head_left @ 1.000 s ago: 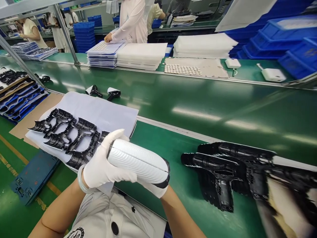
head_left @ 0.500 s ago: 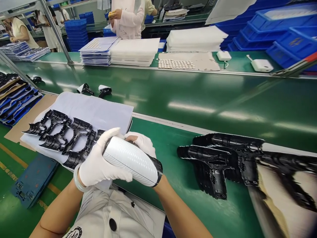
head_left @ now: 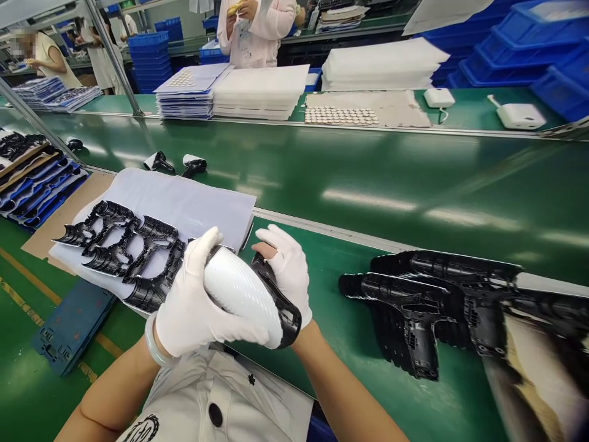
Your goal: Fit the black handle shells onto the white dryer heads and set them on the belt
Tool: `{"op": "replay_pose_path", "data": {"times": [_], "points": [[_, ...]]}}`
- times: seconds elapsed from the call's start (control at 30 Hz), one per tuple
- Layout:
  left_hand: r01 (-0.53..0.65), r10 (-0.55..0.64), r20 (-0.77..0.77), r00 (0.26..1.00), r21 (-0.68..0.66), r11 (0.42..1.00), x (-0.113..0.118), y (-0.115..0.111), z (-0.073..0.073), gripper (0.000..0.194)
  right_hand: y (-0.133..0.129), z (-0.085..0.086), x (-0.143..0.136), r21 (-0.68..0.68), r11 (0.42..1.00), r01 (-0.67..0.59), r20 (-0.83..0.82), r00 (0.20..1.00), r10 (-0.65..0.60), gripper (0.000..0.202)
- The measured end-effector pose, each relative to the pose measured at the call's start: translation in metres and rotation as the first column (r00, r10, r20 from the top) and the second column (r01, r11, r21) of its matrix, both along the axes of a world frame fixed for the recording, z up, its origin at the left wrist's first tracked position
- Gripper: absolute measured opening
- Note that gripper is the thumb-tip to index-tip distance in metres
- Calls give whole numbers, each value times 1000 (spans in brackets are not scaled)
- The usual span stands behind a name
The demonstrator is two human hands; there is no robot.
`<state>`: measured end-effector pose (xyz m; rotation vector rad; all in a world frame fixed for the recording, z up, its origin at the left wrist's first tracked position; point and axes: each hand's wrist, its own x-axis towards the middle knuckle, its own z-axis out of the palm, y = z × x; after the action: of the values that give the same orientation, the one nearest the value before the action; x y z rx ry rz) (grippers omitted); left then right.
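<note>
A white and black shell (head_left: 243, 294) with a ribbed white surface is held over the near edge of the green bench. My left hand (head_left: 196, 301), in a white glove, wraps round its white body from the left. On the far side my right hand (head_left: 288, 267), also gloved with bare fingertips, grips the black handle part of the shell; its palm side is partly hidden. Black open half-shells (head_left: 150, 245) lie on a white foam sheet (head_left: 202, 202) to the left. More black half-shells (head_left: 414, 307) are stacked on the bench to the right.
A green conveyor (head_left: 368, 166) runs beyond the bench, with two small assembled pieces (head_left: 193, 164) on it. White sheets (head_left: 260, 92) and blue bins (head_left: 519, 49) stand farther back. A person in pink (head_left: 257, 31) is across the line. A blue-grey case (head_left: 73, 325) is at lower left.
The shell has turned in my hands, showing more of its black end and handle. My right hand has shifted a little right, its fingers raised more. The camera view has moved slightly.
</note>
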<state>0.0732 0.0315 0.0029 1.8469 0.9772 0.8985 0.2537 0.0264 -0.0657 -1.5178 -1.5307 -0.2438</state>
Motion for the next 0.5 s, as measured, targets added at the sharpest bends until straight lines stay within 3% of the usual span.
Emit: {"op": "replay_pose_path", "data": {"times": [0.07,0.13,0.2,0.27,0.33,0.5], "points": [[-24,28,-63,998,63,998,1,-3,0,116,1,-6,-2,-45,997,60,-110,992,-64,22],[-5,15,-85,996,107,994,1,-3,1,87,1,-11,-4,-28,995,99,-153,983,-102,23],[32,-23,-57,998,161,986,-1,0,0,58,1,-14,-4,8,994,106,-130,986,-104,23],[67,-65,-16,998,192,979,-4,5,-1,48,0,-15,-2,39,996,75,-65,995,-72,22],[95,-100,17,995,182,979,-5,8,-4,54,-2,-14,0,62,997,51,-5,999,-50,20],[134,-140,76,987,75,988,-6,10,-9,90,-1,-10,5,151,987,45,48,997,-52,16]]}}
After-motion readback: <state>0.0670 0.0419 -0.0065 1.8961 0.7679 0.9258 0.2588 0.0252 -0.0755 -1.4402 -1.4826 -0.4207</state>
